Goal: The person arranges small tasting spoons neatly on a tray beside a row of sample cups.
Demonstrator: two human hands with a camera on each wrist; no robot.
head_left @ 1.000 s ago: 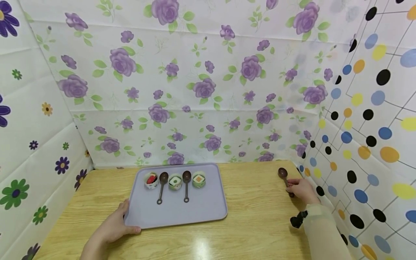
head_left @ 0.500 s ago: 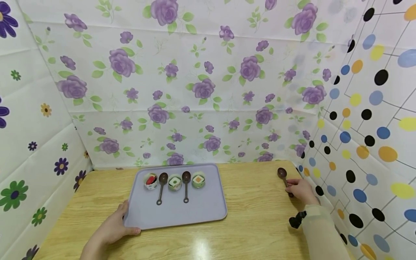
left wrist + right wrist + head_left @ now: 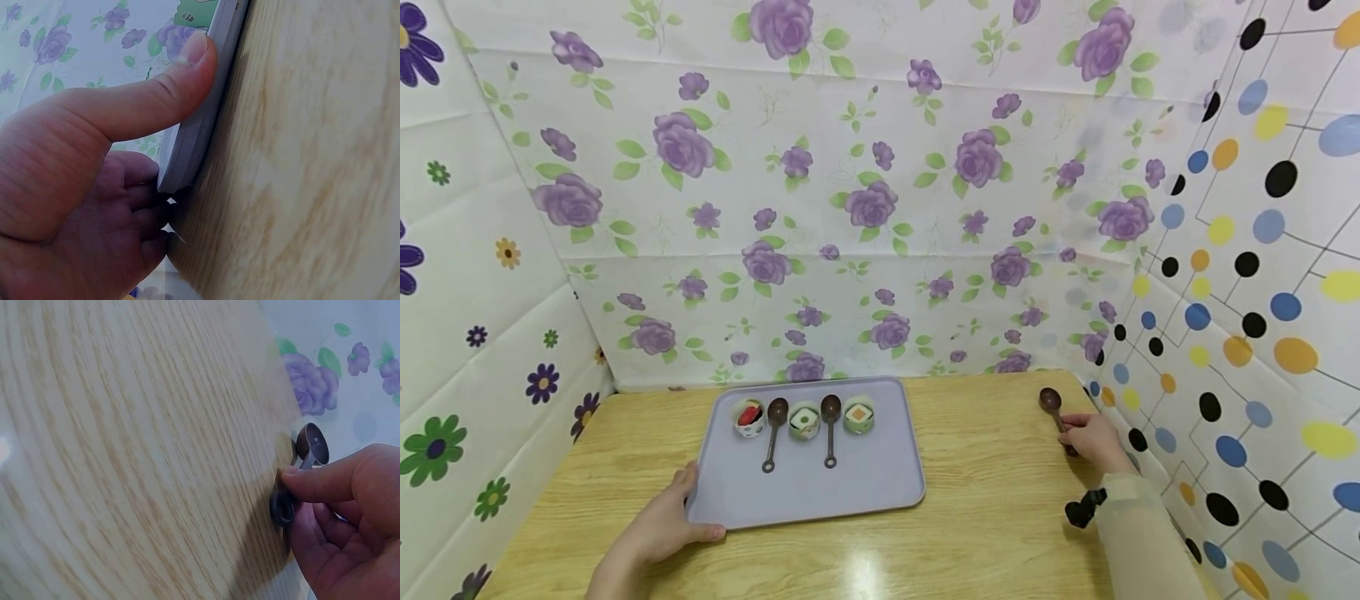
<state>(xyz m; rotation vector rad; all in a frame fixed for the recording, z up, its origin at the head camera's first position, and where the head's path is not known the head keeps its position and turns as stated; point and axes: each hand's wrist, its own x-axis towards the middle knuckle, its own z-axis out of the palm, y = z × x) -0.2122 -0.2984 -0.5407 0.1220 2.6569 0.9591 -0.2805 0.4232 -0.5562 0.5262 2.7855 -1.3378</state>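
Observation:
At the table's far right, my right hand pinches the handle of a brown measuring spoon between thumb and fingers. Its round, deep bowl and ring-shaped handle end show in the right wrist view, close to the tabletop. My left hand holds the near left corner of a lilac tray, thumb along the front edge and fingers round the left side. On the tray, two more brown measuring spoons lie between three small round cup-like pieces.
The wooden table extends between the tray and the right hand. A rose-patterned cloth hangs behind the table, a flowered cloth on the left and a dotted one on the right. A small black device sits at the right wrist.

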